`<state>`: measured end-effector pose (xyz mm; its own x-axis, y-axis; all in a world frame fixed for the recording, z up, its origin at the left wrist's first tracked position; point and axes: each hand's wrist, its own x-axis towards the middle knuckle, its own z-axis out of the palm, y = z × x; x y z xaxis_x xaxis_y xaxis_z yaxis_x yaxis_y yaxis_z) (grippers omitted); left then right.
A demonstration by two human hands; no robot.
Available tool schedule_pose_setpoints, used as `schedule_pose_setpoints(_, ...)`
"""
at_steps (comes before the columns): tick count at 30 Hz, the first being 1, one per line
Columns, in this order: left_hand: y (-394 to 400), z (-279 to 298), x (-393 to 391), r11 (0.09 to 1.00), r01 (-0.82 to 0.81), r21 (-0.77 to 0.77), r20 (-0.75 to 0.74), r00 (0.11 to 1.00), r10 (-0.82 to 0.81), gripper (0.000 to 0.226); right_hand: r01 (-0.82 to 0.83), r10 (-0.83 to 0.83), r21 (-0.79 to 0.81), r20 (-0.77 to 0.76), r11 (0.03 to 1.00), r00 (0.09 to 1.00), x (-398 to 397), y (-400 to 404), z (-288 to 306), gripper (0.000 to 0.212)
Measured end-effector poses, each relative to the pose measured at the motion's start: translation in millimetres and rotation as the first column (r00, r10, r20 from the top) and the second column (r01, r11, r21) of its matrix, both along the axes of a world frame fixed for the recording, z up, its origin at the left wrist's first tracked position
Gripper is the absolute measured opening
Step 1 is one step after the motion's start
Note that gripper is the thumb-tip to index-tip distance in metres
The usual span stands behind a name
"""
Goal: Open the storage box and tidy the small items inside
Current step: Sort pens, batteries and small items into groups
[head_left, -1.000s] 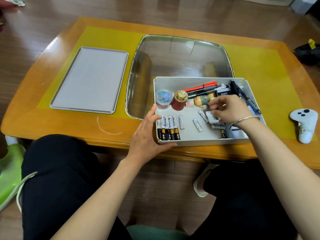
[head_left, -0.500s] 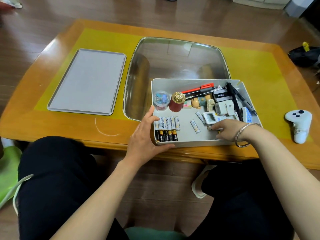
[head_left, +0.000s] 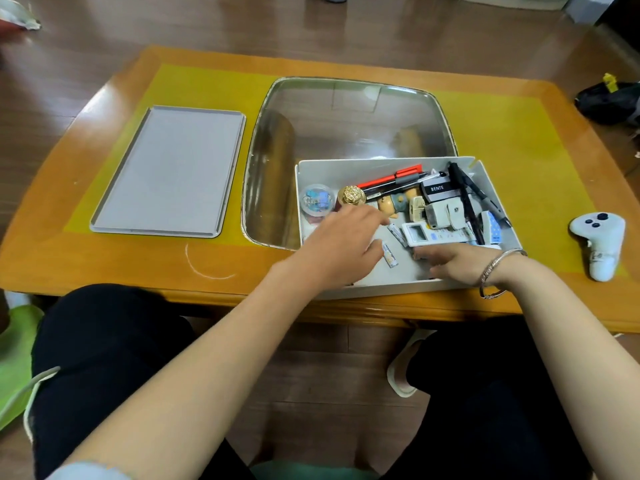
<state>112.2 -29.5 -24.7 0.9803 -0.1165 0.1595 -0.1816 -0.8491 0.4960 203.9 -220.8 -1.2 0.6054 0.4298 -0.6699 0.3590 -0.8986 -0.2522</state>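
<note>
The box (head_left: 391, 166) sits open at the near edge of the surface (head_left: 104, 265), its lid (head_left: 169, 169) lying flat off to the left. Left hand (head_left: 341, 245) is reaching into the box with loose, spread fingers, holding nothing – a battery (head_left: 390, 253) lies just off its thumb. Right hand (head_left: 457, 263) rests low in the near right corner, fingers stretched flat toward a white remote (head_left: 436, 234) – pens (head_left: 465, 199) and other bits are piled behind.

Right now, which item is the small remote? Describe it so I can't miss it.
Find the open white storage box at the table's near edge. The remote lies flat in its right half, just beyond the right hand. It alone has a small grey display window.
</note>
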Motion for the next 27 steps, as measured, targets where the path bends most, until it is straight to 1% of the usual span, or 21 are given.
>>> schedule_pose_setpoints(1, -5.9, -0.6, 17.5, 0.996, 0.063, 0.069, -0.109, 0.992, -0.056, 0.044, 0.008, -0.008, 0.016, -0.004, 1.0, 1.0, 0.1, -2.0, 0.6, 0.048)
schedule_pose_setpoints(3, -18.3, -6.6, 46.3, 0.954, 0.187, 0.233, -0.31, 0.945, -0.109, 0.047, 0.005, -0.005, 0.024, -0.005, 1.0, 1.0, 0.2, -5.6, 2.1, 0.047)
schedule_pose_setpoints(4, -23.7, -11.1, 56.8, 0.919, 0.238, 0.313, -0.372, 0.922, -0.112, 0.048, 0.0, 0.0, 0.018, 0.0, 1.0, 1.0, 0.3, -6.8, 3.1, 0.048)
schedule_pose_setpoints(6, -30.0, -19.1, 70.2, 0.859, 0.294, 0.419, -0.424, 0.9, -0.102, 0.051, 0.009, -0.009, 0.01, 0.008, 1.0, 1.0, 1.0, -8.4, 5.0, 0.048)
schedule_pose_setpoints(11, -24.1, -28.8, 74.8, 0.83, 0.321, 0.455, -0.47, 0.879, -0.083, 0.064, 0.067, -0.068, 0.031, 0.019, 0.997, 0.998, 6.1, -11.2, 5.2, 0.047)
schedule_pose_setpoints(15, -18.9, -32.0, 71.8, 0.79, 0.386, 0.476, -0.505, 0.856, -0.114, 0.067, 0.082, -0.084, 0.049, 0.044, 0.995, 0.995, 9.0, -11.7, 2.3, 0.047)
schedule_pose_setpoints(17, -21.8, -35.4, 70.5, 0.765, 0.408, 0.497, -0.486, 0.862, -0.144, 0.068, 0.108, -0.11, 0.08, 0.026, 0.991, 0.994, 10.2, -14.2, 0.3, 0.046)
schedule_pose_setpoints(21, -30.4, -45.1, 70.1, 0.688, 0.426, 0.587, -0.392, 0.893, -0.219, 0.082, 0.156, -0.155, 0.139, -0.013, 0.978, 0.988, 13.0, -18.9, -1.7, 0.048)
schedule_pose_setpoints(23, -33.1, -48.9, 71.9, 0.666, 0.431, 0.609, -0.367, 0.897, -0.245, 0.082, 0.169, -0.167, 0.153, -0.026, 0.974, 0.986, 14.2, -20.3, -2.7, 0.049)
schedule_pose_setpoints(27, -38.1, -51.2, 72.3, 0.654, 0.443, 0.614, -0.393, 0.889, -0.233, 0.078, 0.134, -0.138, 0.145, 0.017, 0.98, 0.99, 15.6, -19.4, -5.2, 0.043)
